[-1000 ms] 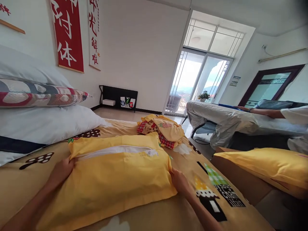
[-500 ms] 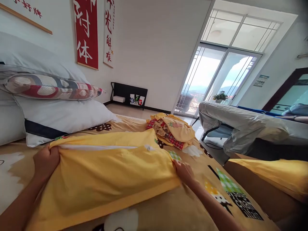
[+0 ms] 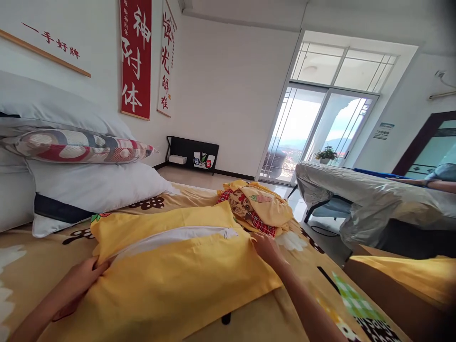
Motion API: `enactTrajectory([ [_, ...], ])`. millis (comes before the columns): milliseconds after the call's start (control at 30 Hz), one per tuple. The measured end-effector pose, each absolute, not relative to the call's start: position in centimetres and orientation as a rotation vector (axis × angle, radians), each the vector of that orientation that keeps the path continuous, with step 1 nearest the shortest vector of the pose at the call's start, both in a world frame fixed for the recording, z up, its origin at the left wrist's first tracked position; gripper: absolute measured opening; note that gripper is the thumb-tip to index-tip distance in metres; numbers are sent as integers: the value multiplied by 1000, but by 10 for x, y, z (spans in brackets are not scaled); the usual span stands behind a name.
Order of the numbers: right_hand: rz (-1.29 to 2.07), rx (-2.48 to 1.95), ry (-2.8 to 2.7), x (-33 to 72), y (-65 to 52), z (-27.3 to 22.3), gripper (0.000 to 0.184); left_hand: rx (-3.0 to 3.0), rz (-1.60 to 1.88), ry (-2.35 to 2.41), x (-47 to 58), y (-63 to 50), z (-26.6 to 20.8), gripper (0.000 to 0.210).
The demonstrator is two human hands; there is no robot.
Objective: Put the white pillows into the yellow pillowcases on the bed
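Note:
A yellow pillowcase [image 3: 192, 275] lies on the bed, with a white pillow [image 3: 167, 237] showing through its long opening. My left hand [image 3: 83, 278] is closed on the case's left edge beside that opening, its fingertips partly hidden in the cloth. At the opposite end, my right hand [image 3: 269, 249] grips the right edge, fingers curled round the fabric. Just beyond my right hand sits a folded heap of yellow and red-plaid cloth [image 3: 260, 199] with a carrot print.
White pillows [image 3: 103, 183] and a patterned pillow [image 3: 81, 147] are stacked at the left. A brown patterned blanket [image 3: 302, 280] covers the bed. On the right are a box [image 3: 370, 280] with yellow cloth [image 3: 409, 270] and a plastic-covered table [image 3: 327, 175]. Another person's arm [image 3: 409, 181] shows beyond.
My left hand has moved down and right along the pillowcase edge. The opening gapes wider and more white shows inside. The view has tilted upward slightly; another person's arm has appeared at right.

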State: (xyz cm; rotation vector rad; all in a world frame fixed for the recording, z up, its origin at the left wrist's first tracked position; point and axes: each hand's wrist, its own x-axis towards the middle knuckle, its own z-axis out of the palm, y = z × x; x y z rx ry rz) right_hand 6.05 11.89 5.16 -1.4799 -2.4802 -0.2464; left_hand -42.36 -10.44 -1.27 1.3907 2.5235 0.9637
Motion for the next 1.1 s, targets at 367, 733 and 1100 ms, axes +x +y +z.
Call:
enactTrajectory([
  [367,182,-713,-2508,-41,99,29,24,2329,462,1677,-264,-37,49,60],
  [733,457,-749,-2708,32,98,78,55,2114,222,1793,-228,-13,85,57],
  [1100,166,-845,-2989,107,29,79,19,3124,-215,1167,-76,35,64,17],
])
